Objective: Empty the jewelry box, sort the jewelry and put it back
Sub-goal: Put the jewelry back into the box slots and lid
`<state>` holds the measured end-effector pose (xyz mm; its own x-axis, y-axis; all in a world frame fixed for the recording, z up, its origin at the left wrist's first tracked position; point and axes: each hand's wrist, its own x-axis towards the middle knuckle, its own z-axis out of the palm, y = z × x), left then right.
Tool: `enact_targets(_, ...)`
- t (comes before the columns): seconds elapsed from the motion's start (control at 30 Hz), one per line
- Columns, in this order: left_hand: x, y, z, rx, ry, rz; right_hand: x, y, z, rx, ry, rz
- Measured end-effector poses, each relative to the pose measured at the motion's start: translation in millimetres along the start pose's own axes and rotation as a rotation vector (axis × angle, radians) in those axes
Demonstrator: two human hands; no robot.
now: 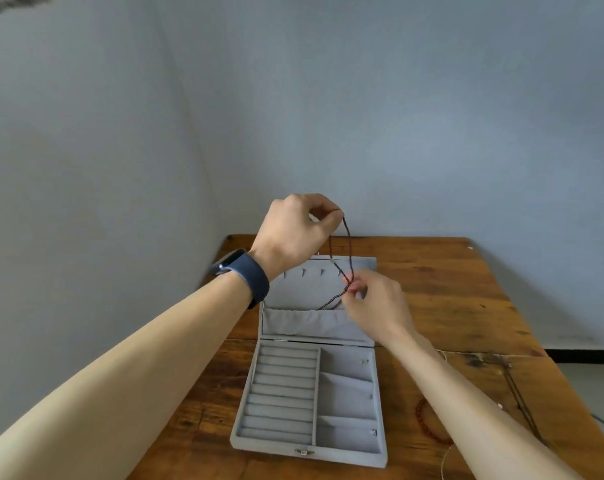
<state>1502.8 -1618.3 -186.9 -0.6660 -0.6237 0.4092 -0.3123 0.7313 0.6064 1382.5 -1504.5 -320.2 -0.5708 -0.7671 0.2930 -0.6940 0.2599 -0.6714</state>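
- left hand (295, 233) raised above the box lid, thumb and forefinger pinched shut on top of the beaded necklace (348, 251)
- right hand (375, 304) lower, just in front of the lid, fingertips pinching the same strand near the hooks (323, 271)
- necklace long axis near vertical between the hands, tail trailing to the lid pocket
- jewelry box (345, 400) open at the table's middle, near-empty
- hooking probably next; right hand nearer the hooks
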Motion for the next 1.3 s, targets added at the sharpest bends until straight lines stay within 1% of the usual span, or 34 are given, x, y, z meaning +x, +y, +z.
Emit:
enact_targets(0.03, -0.8, -3.8, 3.6, 0.021, -0.018, -0.003, 2.7, -0.5, -4.7, 0.103, 0.007, 0.036)
enact_targets(0.1, -3.2, -11.6, 11.2, 0.058, -0.055, -0.018, 7.1, -1.9, -13.2, 0.230, -0.049, 0.065)
enact_targets(0.2, -5.4, -20.1, 19.0, 0.088, -0.067, -0.048, 9.9, -2.9, -19.2, 0.220, -0.185, 0.034)
enact_targets(0.23, -5.0, -21.6, 19.5, 0.085, -0.058, -0.055, 10.2, -2.4, -19.1, 0.206, -0.206, 0.026)
enact_targets(0.27, -4.4, -22.7, 18.7, 0.075, -0.047, -0.062, 9.7, -1.7, -18.7, 0.191, -0.201, 0.015)
enact_targets(0.33, -3.3, -24.4, 15.1, 0.062, -0.037, -0.073, 8.5, -0.6, -17.7, 0.196, -0.111, -0.009)
enact_targets(0.4, -3.4, -27.1, 12.4, 0.090, -0.077, -0.075, 8.6, -2.3, -18.4, 0.227, 0.005, -0.033)
enact_targets(0.43, -4.4, -28.6, 12.4, 0.114, -0.112, -0.077, 9.4, -3.9, -19.1, 0.241, 0.036, -0.047)
enact_targets(0.5, -7.4, -31.5, 15.3, 0.171, -0.186, -0.081, 12.2, -7.5, -20.8, 0.251, 0.026, -0.077)
enact_targets(0.6, -12.4, -35.0, 24.8, 0.237, -0.269, -0.070, 15.6, -10.5, -22.2, 0.234, -0.056, -0.125)
enact_targets(0.7, -15.9, -37.1, 33.5, 0.229, -0.296, -0.066, 17.9, -8.4, -22.7, 0.218, -0.078, -0.096)
enact_targets(0.8, -17.9, -40.0, 39.8, 0.175, -0.290, -0.071, 18.3, -3.1, -22.5, 0.191, -0.106, -0.059)
enact_targets(0.93, -24.1, -42.1, 48.7, 0.138, -0.287, -0.086, 17.0, 0.8, -20.6, 0.086, -0.102, -0.089)
enact_targets(1.1, -26.1, -43.4, 50.6, 0.138, -0.265, -0.062, 15.9, 1.9, -18.0, 0.085, -0.098, -0.111)
enact_targets(1.17, -28.5, -45.6, 49.7, 0.197, -0.236, -0.027, 15.1, 3.7, -16.0, 0.048, -0.038, -0.114)
enact_targets(1.27, -33.9, -52.1, 50.4, 0.432, -0.066, 0.160, 15.0, 6.2, -13.3, -0.139, 0.142, -0.172)
enact_targets(1.3, -34.9, -53.6, 50.9, 0.481, -0.033, 0.200, 15.8, 6.7, -13.2, -0.203, 0.177, -0.175)
